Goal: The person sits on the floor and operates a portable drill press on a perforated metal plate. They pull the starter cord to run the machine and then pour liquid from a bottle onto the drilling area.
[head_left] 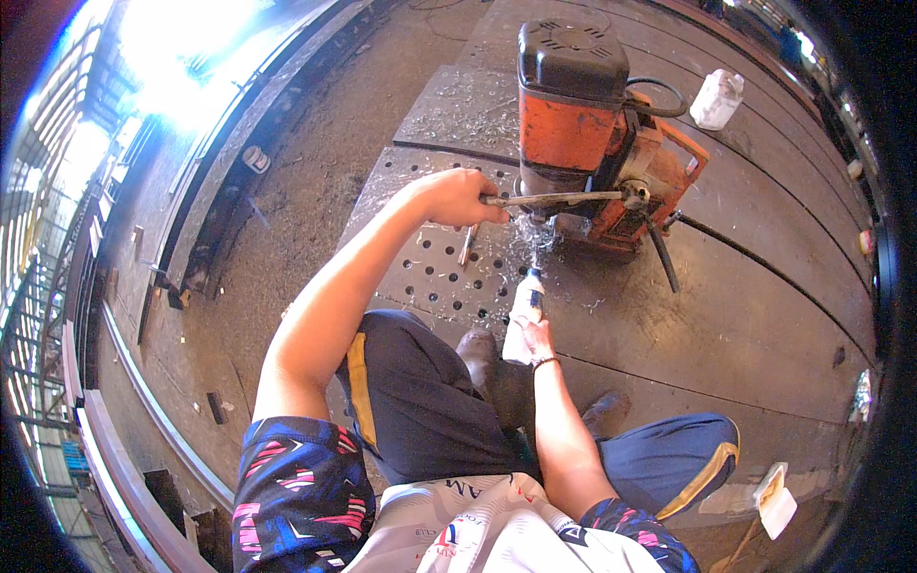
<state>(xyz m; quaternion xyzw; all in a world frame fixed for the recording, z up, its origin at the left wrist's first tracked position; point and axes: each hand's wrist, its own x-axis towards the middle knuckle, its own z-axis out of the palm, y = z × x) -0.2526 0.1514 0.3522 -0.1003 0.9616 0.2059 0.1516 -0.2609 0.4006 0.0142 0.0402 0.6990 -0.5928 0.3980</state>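
Note:
An orange and black magnetic drill [573,124] stands upright on a steel plate [430,258] with several rows of round holes. My left hand [463,199] is closed around the end of the drill's long feed lever [564,199]. In my right hand [537,336] is a white squeeze bottle [525,310], its nozzle pointing at the cutter below the drill motor. Curly metal shavings [538,234] crowd round the cutter and hide its tip. A thin metal rod [468,245] lies on the plate below my left hand.
A white plastic jug [716,99] stands on the steel plates at the back right. Behind the drill loops a black cable [659,95]. A cut-open white container [775,500] sits at the lower right. Long steel beams [229,124] run along the left. My boots [478,358] are close to the plate's near edge.

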